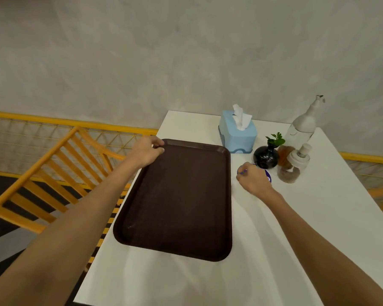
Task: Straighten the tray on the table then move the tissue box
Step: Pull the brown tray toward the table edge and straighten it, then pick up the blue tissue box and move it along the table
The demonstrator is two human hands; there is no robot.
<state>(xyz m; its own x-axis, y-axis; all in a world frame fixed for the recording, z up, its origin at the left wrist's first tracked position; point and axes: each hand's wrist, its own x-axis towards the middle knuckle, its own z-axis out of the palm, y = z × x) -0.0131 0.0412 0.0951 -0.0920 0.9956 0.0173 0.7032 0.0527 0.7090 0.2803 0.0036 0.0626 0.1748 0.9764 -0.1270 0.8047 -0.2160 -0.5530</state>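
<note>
A dark brown tray (177,199) lies on the white bench (296,239), its left edge hanging slightly past the bench side. The left hand (147,152) grips the tray's far left corner, fingers (158,144) clamped over the rim. The right hand (253,178) rests curled beside the tray's right edge, fingers together. Farther back stands the blue tissue box (238,135), near a black vase (266,156).

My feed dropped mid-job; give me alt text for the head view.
The left hand grips the far left corner of a brown tray on a white table, while the right hand hovers closed beside it. Behind stands a blue tissue box.
</note>
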